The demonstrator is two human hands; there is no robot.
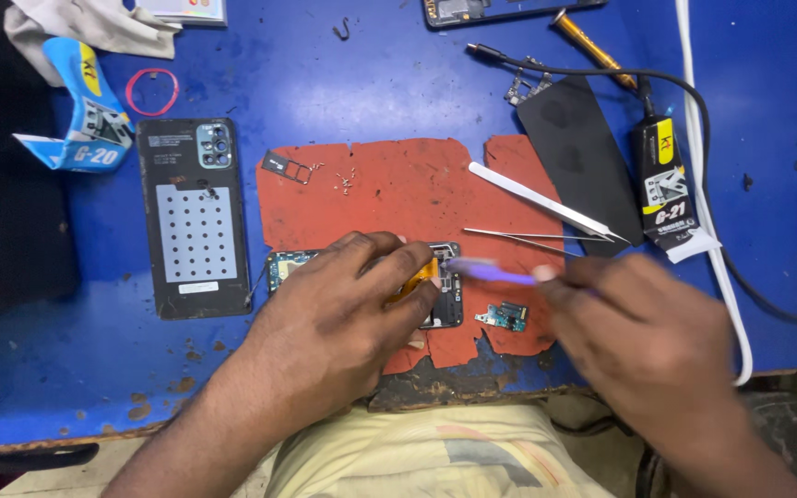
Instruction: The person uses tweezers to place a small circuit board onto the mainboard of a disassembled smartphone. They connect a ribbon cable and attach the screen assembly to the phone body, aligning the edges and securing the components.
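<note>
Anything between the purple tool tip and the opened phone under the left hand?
Nothing visible. The right hand holds the purple tool, its tip already at the opened phone on the red mat. The left hand covers the phone's left part, beside the tip. The tweezers lie clear, farther back.

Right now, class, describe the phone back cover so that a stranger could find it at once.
On the blue table, look left of the red mat. There the phone back cover lies flat, inner side up. It is the dark upright rectangle with a pale dotted panel and a camera cluster at its top right corner.
</note>
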